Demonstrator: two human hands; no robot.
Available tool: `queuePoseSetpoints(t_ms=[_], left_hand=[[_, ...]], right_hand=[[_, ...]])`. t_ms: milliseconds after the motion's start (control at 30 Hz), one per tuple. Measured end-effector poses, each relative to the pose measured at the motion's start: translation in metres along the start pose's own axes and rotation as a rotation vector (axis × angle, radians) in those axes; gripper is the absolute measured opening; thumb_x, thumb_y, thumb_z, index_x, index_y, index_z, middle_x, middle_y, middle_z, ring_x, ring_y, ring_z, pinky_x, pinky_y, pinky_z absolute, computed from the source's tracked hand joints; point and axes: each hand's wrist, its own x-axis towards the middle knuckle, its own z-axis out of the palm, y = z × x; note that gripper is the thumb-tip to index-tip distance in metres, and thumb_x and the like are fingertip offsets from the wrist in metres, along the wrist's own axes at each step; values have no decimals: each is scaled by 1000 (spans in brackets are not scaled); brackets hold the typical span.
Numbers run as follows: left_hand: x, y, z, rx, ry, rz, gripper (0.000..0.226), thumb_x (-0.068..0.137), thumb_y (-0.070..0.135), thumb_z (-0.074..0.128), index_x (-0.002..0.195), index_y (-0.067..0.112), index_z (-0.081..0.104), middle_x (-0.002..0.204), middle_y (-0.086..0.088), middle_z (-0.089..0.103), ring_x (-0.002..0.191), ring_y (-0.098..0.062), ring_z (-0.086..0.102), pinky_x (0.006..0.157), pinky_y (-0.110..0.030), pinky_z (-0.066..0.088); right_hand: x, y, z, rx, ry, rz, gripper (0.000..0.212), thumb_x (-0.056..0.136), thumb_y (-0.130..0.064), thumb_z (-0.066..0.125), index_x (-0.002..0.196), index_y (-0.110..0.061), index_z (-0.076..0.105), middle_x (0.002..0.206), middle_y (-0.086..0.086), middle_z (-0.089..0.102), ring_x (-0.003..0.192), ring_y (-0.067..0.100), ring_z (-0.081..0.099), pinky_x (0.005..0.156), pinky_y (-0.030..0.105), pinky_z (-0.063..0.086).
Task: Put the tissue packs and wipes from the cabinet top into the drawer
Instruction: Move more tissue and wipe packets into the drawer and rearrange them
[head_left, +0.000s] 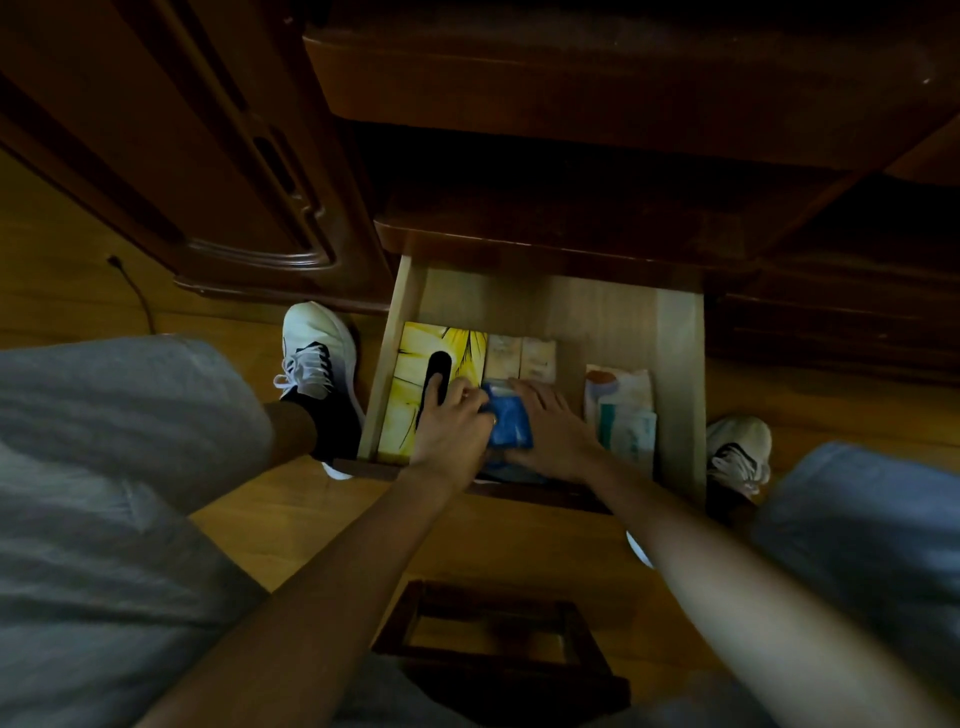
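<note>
The light wooden drawer (680, 364) is pulled out below the dark cabinet top (571, 93). Inside it, a yellow tissue box (415, 364) with a black slot lies at the left, two small beige tissue packs (519, 356) sit behind the middle, and a white and teal wipes pack (621, 410) lies at the right. A blue tissue pack (509, 428) sits in the middle front. My left hand (452, 431) grips its left edge and my right hand (556, 428) presses on its right side, fingers spread.
My knees in grey shorts and white sneakers (317, 358) flank the drawer on the wooden floor (67, 260). A dark wooden stool (493, 639) stands under me. A carved cabinet door (218, 171) is at the left, with a black cable (132, 288) on the floor.
</note>
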Motion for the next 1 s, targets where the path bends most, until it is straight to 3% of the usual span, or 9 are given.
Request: queuePoseSetpoints(t_ms=[100,200,367,567,667,767,833,900,1000], left_hand=[[5,-2,-3,42,-8,6,54,86,57,62,126,22,63,135,-3,53,136,-29,30,118,-59,11],[5,-1,-1,76,-24,19,54,84,58,63,127,25,64,137,-3,49,137,-31,27,118,-62,5],[12,2,-7,230,-61,62,54,82,53,70,126,22,63,136,-10,49,138,-34,29,118,-65,1],[15,1,-5,351,-75,97,46,83,45,70,123,21,67,144,-12,45,144,-36,23,117,-68,-8],[15,-1,-8,319,-70,141,50,86,56,61,121,21,69,140,-10,49,142,-34,25,117,-67,-2],[11,-10,-25,212,-65,192,49,90,56,52,117,20,71,137,-7,51,138,-28,31,117,-59,7],[8,-19,-45,142,-55,182,45,94,50,47,122,21,66,135,-6,53,132,-25,37,114,-50,22],[5,-28,-73,47,-30,133,41,95,45,48,127,25,62,133,-3,56,127,-25,45,107,-44,34],[-6,-39,-128,-45,86,87,38,96,42,49,131,30,60,135,4,56,119,-22,58,91,-39,48]], right_hand=[[3,7,-13,291,15,52,73,96,-28,63,159,-31,27,161,5,35,138,24,45,107,40,44],[4,16,-27,290,20,13,77,91,-9,69,157,-27,33,158,6,40,128,20,54,97,28,48],[6,8,-10,94,-27,-16,103,79,-18,85,160,-21,22,162,6,24,137,28,45,109,43,45],[9,-1,3,-56,25,-24,106,75,-29,88,157,-17,22,160,6,23,134,33,48,106,47,46],[7,-2,-10,17,-26,-27,103,79,-27,85,160,-17,21,163,9,25,140,31,42,110,43,41],[0,-7,-41,155,-21,-25,86,90,-22,75,160,-20,25,159,10,37,133,27,51,105,36,45],[-9,-14,-68,188,7,-12,74,94,-24,71,157,-22,32,149,8,52,124,22,59,91,24,51],[-20,-25,-96,243,19,6,59,96,-27,67,150,-25,43,134,0,62,112,13,62,74,12,45],[-46,-45,-140,245,83,6,38,98,-32,63,136,-26,57,121,-9,64,108,9,62,76,21,49]])
